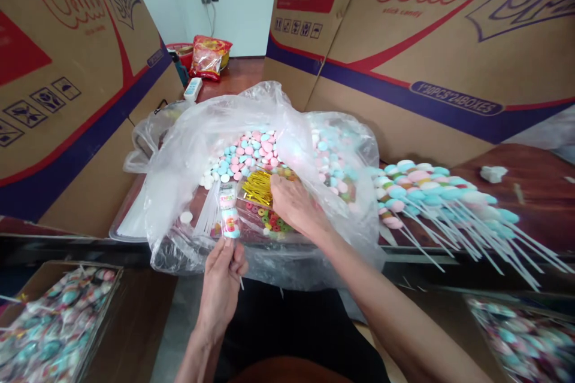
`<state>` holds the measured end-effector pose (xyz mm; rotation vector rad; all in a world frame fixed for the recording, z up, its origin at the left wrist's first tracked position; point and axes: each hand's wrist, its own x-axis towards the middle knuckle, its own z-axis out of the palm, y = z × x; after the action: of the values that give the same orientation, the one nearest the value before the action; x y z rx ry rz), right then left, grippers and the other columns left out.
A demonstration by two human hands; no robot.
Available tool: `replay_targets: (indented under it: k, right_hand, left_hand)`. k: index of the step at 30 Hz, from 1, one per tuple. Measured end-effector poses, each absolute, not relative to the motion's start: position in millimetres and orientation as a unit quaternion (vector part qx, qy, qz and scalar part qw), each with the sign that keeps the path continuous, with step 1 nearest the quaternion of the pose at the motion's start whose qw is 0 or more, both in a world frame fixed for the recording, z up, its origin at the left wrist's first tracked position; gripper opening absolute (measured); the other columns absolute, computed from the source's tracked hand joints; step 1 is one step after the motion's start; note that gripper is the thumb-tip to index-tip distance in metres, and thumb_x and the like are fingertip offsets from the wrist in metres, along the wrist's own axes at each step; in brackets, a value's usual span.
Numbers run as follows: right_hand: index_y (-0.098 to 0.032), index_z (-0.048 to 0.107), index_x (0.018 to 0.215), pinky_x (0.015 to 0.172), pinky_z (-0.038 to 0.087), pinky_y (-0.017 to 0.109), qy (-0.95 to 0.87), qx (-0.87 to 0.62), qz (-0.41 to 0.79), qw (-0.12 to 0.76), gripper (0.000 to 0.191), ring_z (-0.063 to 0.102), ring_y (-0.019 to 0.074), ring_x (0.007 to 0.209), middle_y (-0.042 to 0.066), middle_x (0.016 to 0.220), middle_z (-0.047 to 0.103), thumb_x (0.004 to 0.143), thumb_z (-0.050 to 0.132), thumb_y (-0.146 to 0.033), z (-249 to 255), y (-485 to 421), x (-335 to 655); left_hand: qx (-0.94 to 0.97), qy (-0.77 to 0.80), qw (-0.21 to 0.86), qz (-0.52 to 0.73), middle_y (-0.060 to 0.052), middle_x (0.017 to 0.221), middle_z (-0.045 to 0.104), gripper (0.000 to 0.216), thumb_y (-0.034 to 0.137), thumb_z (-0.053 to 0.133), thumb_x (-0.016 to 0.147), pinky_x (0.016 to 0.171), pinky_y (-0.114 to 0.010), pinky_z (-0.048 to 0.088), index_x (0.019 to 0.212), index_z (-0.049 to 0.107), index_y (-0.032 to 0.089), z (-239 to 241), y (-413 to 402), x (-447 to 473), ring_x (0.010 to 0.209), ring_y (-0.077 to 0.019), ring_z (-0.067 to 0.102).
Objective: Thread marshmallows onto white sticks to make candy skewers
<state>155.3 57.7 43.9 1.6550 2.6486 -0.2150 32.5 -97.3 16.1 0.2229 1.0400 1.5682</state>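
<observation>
My left hand (pixel 224 263) is closed round the stick of a candy lollipop (pixel 230 222) that stands upright in a clear printed wrapper. At the right edge of a heap of gold twist ties (pixel 257 187), my right hand (pixel 291 203) has its fingers pinched together on the ties; the fingertips are partly hidden. The ties lie in a clear tray above small coloured candy rings (pixel 269 218). Behind them spreads a pile of pink, blue and white candies (pixel 251 151) inside a large clear plastic bag (pixel 179 191). White sticks (pixel 207 212) lie left of the lollipop.
Many unwrapped candy sticks (pixel 440 191) are stacked on the table at right. Tall cardboard boxes (pixel 404 60) stand behind and at left. Below the table edge, boxes of wrapped lollipops (pixel 63 317) sit at both sides. A red snack bag (pixel 209 57) lies at the back.
</observation>
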Motion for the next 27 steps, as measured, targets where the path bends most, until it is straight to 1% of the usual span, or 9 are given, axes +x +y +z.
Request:
replay_targets:
  k: [3,5,8,10,13,15,17,21,27]
  right_hand:
    - [-0.011,0.056,0.117,0.077,0.044,0.032,0.835,0.54,-0.091,-0.058,0.031,0.067,0.0253,0.092,0.016,0.105,0.07,0.095,0.037,-0.005,46.1,55.2,163.5]
    - [-0.014,0.059,0.11,0.076,0.044,0.031,0.82,0.536,-0.139,-0.146,0.025,0.066,0.0238,0.09,0.012,0.1,0.07,0.096,0.039,-0.009,46.1,52.9,169.6]
    - [-0.018,0.062,0.094,0.073,0.045,0.028,0.775,0.485,-0.274,-0.299,0.015,0.063,0.0188,0.079,0.005,0.087,0.069,0.092,0.048,-0.015,45.5,39.4,176.5]
    - [-0.02,0.063,0.088,0.066,0.045,0.025,0.736,0.431,-0.389,-0.348,0.011,0.06,0.0147,0.067,0.0,0.078,0.067,0.089,0.052,-0.019,44.6,21.0,178.4]
    - [-0.02,0.064,0.08,0.058,0.042,0.022,0.699,0.388,-0.494,-0.342,0.011,0.055,0.0124,0.061,-0.002,0.07,0.063,0.087,0.055,-0.022,39.1,-13.3,177.1]
    - [-0.02,0.064,0.079,0.058,0.041,0.022,0.681,0.402,-0.5,-0.353,0.013,0.057,0.0132,0.065,-0.001,0.071,0.064,0.087,0.054,-0.022,31.9,-32.5,175.0]
    - [-0.02,0.063,0.079,0.058,0.042,0.023,0.665,0.423,-0.49,-0.373,0.014,0.059,0.0144,0.069,0.001,0.075,0.066,0.089,0.054,-0.024,24.1,-44.5,173.3]
    - [-0.019,0.063,0.078,0.062,0.044,0.024,0.652,0.435,-0.474,-0.401,0.016,0.06,0.0151,0.069,0.001,0.075,0.067,0.089,0.056,-0.027,15.4,-50.6,174.3]
    - [-0.019,0.059,0.075,0.059,0.043,0.024,0.639,0.444,-0.464,-0.423,0.018,0.057,0.0139,0.063,0.0,0.069,0.063,0.089,0.056,-0.03,17.9,-47.9,180.4]
  left_hand:
    - [0.097,0.445,0.555,0.696,0.006,0.065,0.044,0.033,0.031,0.082,0.074,0.05,-0.016,0.029,0.083,0.052,0.019,13.3,-93.1,35.6,0.057,-0.0057,0.035]
    - [0.093,0.443,0.542,0.708,0.006,0.065,0.049,0.037,0.031,0.085,0.07,0.051,-0.016,0.03,0.087,0.053,0.02,11.0,-89.4,36.7,0.056,-0.0051,0.037]
    - [0.091,0.452,0.535,0.708,0.005,0.067,0.056,0.04,0.032,0.087,0.066,0.051,-0.016,0.033,0.086,0.054,0.02,9.9,-83.6,36.9,0.054,-0.004,0.039]
    - [0.107,0.46,0.534,0.701,0.004,0.068,0.057,0.037,0.033,0.086,0.067,0.052,-0.016,0.035,0.084,0.056,0.019,11.5,-80.9,37.9,0.054,-0.0042,0.041]
    - [0.14,0.466,0.539,0.688,0.004,0.067,0.057,0.032,0.035,0.082,0.071,0.048,-0.016,0.031,0.08,0.056,0.017,15.3,-79.9,43.6,0.05,-0.0031,0.037]
    - [0.149,0.475,0.545,0.674,0.004,0.065,0.055,0.031,0.034,0.08,0.072,0.045,-0.016,0.025,0.077,0.055,0.017,16.7,-80.9,50.4,0.047,-0.002,0.032]
    - [0.16,0.492,0.536,0.667,0.006,0.063,0.052,0.029,0.033,0.077,0.074,0.045,-0.016,0.022,0.078,0.053,0.018,16.8,-82.7,58.1,0.048,-0.0024,0.03]
    - [0.2,0.521,0.495,0.666,0.007,0.067,0.05,0.025,0.034,0.073,0.081,0.049,-0.017,0.026,0.086,0.052,0.021,15.4,-86.5,69.3,0.053,-0.0046,0.036]
    - [0.262,0.513,0.499,0.647,0.004,0.072,0.053,0.022,0.037,0.072,0.084,0.054,-0.019,0.033,0.09,0.058,0.021,14.2,-91.0,71.5,0.057,-0.0067,0.04]
